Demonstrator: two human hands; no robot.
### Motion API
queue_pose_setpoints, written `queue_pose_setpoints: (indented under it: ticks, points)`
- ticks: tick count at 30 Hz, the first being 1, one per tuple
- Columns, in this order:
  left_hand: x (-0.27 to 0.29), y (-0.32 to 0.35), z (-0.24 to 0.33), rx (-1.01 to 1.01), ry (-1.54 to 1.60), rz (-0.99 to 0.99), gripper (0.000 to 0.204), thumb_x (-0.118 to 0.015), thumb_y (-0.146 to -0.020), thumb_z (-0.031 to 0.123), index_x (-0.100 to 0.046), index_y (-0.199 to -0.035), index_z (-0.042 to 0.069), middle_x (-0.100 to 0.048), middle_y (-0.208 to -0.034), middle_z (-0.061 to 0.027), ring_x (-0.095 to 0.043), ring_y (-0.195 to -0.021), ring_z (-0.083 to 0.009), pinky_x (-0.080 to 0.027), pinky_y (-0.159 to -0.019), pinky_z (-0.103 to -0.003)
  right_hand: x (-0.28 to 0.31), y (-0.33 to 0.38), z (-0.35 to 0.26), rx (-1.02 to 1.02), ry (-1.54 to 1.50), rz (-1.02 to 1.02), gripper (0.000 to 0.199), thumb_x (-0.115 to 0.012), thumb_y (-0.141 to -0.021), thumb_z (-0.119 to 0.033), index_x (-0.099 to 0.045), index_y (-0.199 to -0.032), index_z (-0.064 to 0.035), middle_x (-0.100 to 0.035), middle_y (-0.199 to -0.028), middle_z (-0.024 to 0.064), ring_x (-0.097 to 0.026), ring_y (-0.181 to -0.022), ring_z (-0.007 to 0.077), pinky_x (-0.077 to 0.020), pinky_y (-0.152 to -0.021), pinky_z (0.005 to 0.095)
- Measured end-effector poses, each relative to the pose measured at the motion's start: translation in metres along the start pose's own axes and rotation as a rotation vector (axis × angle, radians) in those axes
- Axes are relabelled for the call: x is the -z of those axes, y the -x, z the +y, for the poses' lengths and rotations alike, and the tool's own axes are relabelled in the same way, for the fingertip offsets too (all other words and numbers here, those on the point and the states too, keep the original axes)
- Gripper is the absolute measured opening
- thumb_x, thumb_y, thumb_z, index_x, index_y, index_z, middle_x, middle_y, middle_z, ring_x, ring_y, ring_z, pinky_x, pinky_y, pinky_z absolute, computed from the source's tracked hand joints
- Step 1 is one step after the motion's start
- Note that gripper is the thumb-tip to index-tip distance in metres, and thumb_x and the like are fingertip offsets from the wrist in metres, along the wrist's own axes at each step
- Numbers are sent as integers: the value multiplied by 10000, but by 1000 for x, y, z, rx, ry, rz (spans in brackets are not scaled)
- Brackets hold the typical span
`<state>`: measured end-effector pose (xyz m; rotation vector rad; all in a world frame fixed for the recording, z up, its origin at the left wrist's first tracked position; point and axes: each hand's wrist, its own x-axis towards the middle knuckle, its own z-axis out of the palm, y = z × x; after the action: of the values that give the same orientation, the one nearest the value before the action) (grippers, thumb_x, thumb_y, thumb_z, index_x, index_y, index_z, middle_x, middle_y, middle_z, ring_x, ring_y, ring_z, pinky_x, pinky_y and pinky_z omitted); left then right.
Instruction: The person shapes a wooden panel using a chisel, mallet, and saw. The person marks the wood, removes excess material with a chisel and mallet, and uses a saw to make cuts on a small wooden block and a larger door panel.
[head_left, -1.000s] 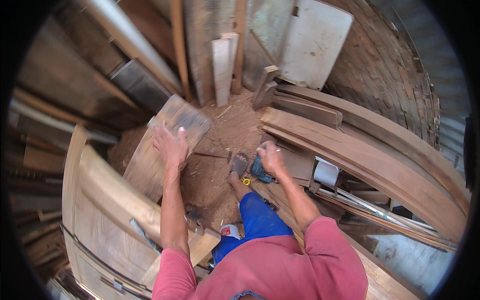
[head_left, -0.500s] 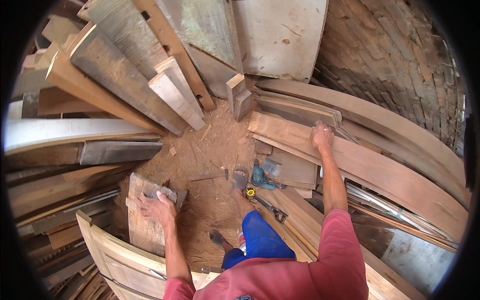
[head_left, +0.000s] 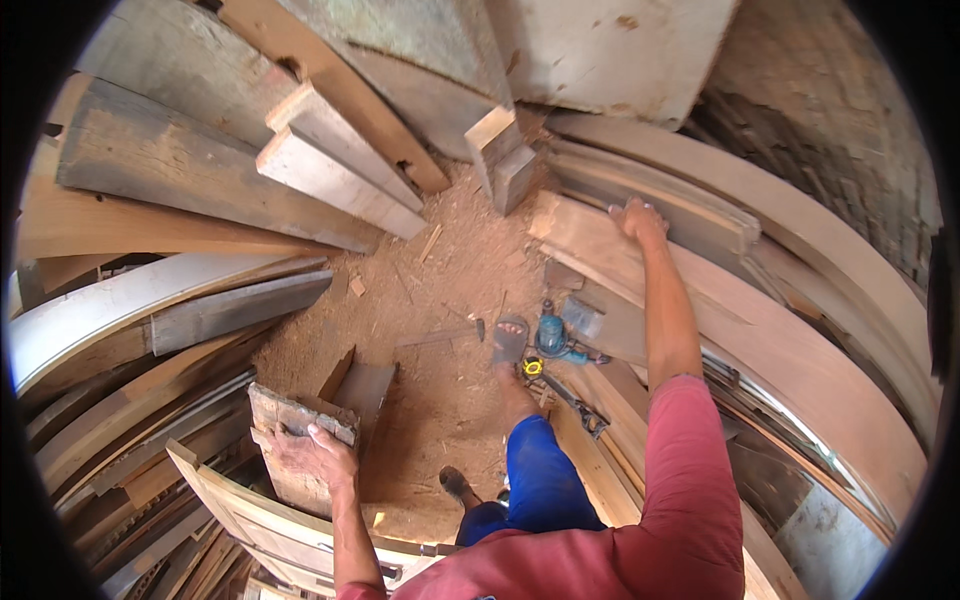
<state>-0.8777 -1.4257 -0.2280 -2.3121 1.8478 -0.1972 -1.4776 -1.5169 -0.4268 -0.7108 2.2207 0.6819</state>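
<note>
Your left hand (head_left: 318,455) clamps the top edge of the rough board (head_left: 298,448) at near left; your right hand (head_left: 640,218) lies flat on the far-right plank (head_left: 640,268). Lift the board slowly (tools near your feet).

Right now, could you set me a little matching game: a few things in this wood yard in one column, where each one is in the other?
Things:
1. left hand
2. right hand
3. blue power tool
4. hammer

Places:
A. on the sawdust floor, left of the forward foot
B. gripping the top edge of a weathered board
C. resting on a long plank at the right
D. on the ground just right of the forward foot

Pairs: 1-B, 2-C, 3-D, 4-A
</note>
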Motion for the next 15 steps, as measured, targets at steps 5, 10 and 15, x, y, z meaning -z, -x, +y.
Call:
queue_pose_setpoints:
  ticks: [5,10,15]
  points:
    - [13,-10,10,-27,41,-44,804,-266,-996,564,-240,-1468,-86,-360,-1444,-307,-336,-1329,-440,-231,-1096,-530,-76,-116,-17,95,106,-261,810,-429,-919,-707,-513,-1408,-67,-432,-1487,215,-405,-1381,397,-324,-1139,505]
    - [15,-8,21,26,103,-68,781,-284,-1001,534,-257,-1465,-93,-301,-1489,-320,-315,-1357,-434,-208,-1125,-534,-104,-162,-32,290,147,-314,893,-410,-859,-800,-584,-1343,-70,-483,-1457,193,-407,-1391,374,-316,-1144,469]
    - [9,-8,9,17,138,-139,779,-282,-993,530,-195,-1463,-85,-233,-1491,-324,-246,-1367,-427,-155,-1117,-562,-101,-162,-26,230,-98,-347,945,-407,-852,-813,-585,-1333,-20,-479,-1448,237,-411,-1387,379,-292,-1149,453]
